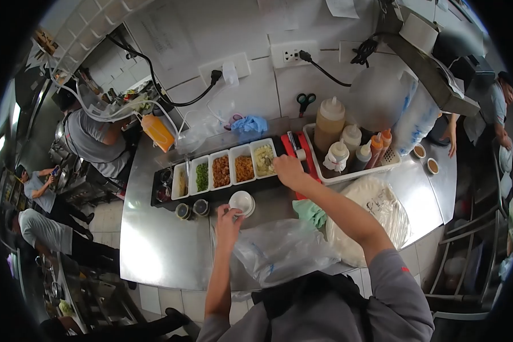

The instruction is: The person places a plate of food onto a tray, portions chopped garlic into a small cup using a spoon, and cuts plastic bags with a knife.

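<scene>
At the middle of the steel counter, my left hand (228, 223) has its fingers on the rim of a small white cup (242, 202), which looks stacked on others. My right hand (290, 172) is at the right end of the topping row, by the white tub of pale yellow pieces (264, 159); its fingers are curled and what they hold is hidden. To the left in the row are tubs of orange bits (244, 167), reddish-brown bits (221, 172) and chopped green herbs (202, 177). Two small dark-filled cups (192, 209) stand left of my left hand.
A white basket (356, 175) of squeeze bottles stands right of the toppings. Nearer me lie a plastic bag (282, 248), a green cloth (309, 213) and a wrapped round stack (370, 219). Black scissors (306, 101) are by the wall. Several people are at left and right.
</scene>
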`<action>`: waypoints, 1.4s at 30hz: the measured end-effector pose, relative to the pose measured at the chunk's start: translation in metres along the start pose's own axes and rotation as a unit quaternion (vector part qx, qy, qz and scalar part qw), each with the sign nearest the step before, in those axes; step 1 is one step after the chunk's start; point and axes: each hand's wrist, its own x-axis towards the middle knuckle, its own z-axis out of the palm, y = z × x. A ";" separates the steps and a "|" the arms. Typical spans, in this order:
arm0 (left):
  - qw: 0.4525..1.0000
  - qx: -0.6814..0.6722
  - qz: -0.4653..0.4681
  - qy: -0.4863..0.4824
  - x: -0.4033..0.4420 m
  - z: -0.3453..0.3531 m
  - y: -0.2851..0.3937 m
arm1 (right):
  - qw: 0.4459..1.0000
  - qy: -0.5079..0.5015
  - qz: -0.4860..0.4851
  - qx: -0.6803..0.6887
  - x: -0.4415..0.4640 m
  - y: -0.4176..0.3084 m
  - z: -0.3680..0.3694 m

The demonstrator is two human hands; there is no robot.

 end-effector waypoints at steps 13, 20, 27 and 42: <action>0.997 -0.049 0.054 -0.009 0.009 -0.004 -0.010 | 0.987 0.017 -0.009 -0.158 0.016 -0.015 -0.023; 0.995 -0.051 0.080 0.010 0.004 -0.013 -0.005 | 0.991 -0.107 0.027 -0.077 0.010 -0.015 -0.035; 0.993 -0.095 0.063 0.029 -0.002 -0.038 0.017 | 0.994 -0.065 0.083 0.031 0.013 0.001 -0.030; 0.983 -0.093 0.155 0.031 0.060 -0.040 0.058 | 0.976 -0.136 0.146 0.087 0.028 0.012 -0.005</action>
